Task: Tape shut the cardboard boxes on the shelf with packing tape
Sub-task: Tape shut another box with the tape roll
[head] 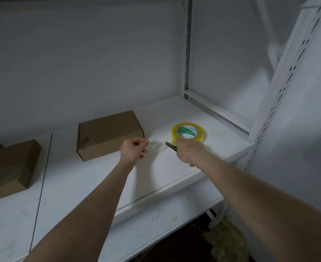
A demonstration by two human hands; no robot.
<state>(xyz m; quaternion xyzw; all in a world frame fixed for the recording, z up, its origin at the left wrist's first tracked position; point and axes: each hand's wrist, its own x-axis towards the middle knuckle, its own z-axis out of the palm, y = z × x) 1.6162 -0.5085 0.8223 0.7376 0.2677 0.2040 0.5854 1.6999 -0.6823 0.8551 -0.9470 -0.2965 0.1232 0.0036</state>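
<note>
1. The tape roll (189,133) is yellowish and clear, with a green and white core. It lies flat on the white shelf (174,167), towards the right end and near the front edge.
2. The right hand (189,153) is at the near side of the roll and touches it. Its fingers are closed around a dark cutter (171,146), whose tip comes out to the left of the hand. Whether the fingers also grip the roll I cannot tell, because the back of the hand hides them.
3. The left hand (134,149) is in the air to the left of the roll, apart from it. Its fingers are curled in, and the thumb and forefinger are pressed together as in a pinch. What they pinch, if anything, is too thin or clear to see.
4. A closed cardboard box (108,135) stands on the shelf just behind and to the left of the left hand.
5. A second cardboard box (10,167) lies further left, well apart from the first, at the picture's edge.
6. White slotted uprights (280,103) hold the shelf at the right side.
</note>
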